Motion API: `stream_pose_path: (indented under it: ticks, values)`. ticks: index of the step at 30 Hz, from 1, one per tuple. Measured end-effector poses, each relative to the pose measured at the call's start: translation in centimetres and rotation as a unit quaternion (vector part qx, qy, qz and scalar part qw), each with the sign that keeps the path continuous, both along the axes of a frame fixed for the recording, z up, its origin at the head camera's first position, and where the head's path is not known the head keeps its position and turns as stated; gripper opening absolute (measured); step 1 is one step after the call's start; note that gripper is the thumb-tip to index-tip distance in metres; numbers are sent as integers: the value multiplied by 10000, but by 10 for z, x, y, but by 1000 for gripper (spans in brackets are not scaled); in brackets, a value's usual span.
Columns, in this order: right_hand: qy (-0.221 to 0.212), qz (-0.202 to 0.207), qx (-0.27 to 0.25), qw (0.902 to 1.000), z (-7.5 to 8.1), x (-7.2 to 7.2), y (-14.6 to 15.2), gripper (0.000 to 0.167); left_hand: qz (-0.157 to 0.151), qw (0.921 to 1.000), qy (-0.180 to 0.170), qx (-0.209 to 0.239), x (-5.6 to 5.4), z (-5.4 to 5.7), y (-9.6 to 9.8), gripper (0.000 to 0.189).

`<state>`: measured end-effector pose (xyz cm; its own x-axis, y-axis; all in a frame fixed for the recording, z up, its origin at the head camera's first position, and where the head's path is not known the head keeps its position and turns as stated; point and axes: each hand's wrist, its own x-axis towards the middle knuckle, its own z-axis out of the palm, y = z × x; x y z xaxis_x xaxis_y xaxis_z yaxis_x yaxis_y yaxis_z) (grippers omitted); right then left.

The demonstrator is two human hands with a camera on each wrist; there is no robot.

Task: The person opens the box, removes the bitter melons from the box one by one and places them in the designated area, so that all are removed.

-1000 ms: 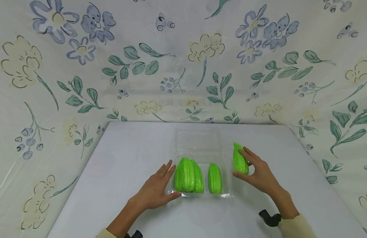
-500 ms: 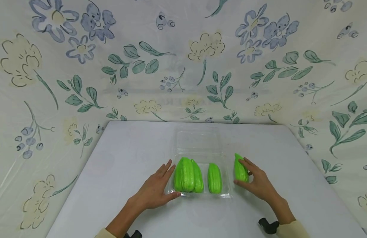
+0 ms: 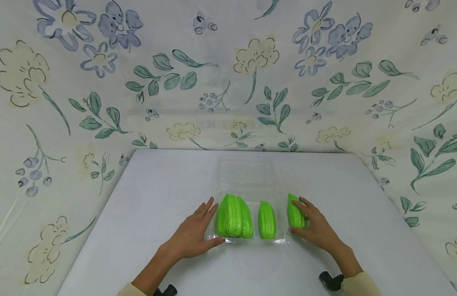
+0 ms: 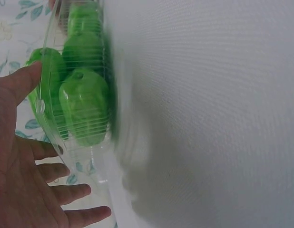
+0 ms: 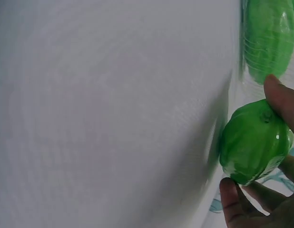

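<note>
Green gourd (image 3: 294,213), pinched in our right hand (image 3: 320,231), has moved nearer the desk's (image 3: 169,185) near edge and sits just outside the clear box's (image 3: 255,241) right edge. Our left hand (image 3: 193,236) lies spread at its near-left corner.

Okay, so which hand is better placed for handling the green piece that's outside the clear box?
Probably the right hand: it holds that green piece to the right of the clear box. The left hand is across at the box's left side, farther away.
</note>
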<state>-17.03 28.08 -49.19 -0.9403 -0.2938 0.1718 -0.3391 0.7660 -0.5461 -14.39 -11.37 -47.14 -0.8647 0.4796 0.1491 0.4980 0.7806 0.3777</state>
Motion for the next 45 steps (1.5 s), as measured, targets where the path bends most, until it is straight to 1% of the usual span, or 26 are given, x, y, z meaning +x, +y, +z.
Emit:
stream_pose_path:
  ticks: [7,12,14,18,20,28,35,39,42,45]
  values:
    - [-52,85,73,9999,3,-1,-1,84,-28,10000,43,-78,-1,0,0,94]
    - [179,219,197,9994,9,-2,0,83,-40,9999,63,-102,-2,2,0,95]
    - [273,244,274,9990,13,-3,0,83,-34,9999,64,-131,-2,3,0,95]
    - [298,234,381,9986,23,-4,0,84,-21,9999,63,-135,-4,4,1,96]
    - [300,249,360,9986,28,-5,0,83,-16,9999,56,-155,-4,5,1,96]
    - [554,399,243,9974,50,-9,-4,77,17,9998,2,-185,-5,6,2,97]
    - [795,689,185,9943,65,-14,-23,76,29,9999,8,-140,-4,4,1,97]
    - [688,848,137,9939,68,-18,-39,75,29,9999,-31,-166,-3,2,1,97]
    - [555,998,29,9935,69,-19,-51,74,3,10000,-13,-91,-2,2,1,96]
    - [532,1233,-96,9909,68,-20,-64,74,-18,10000,0,-48,-1,1,1,95]
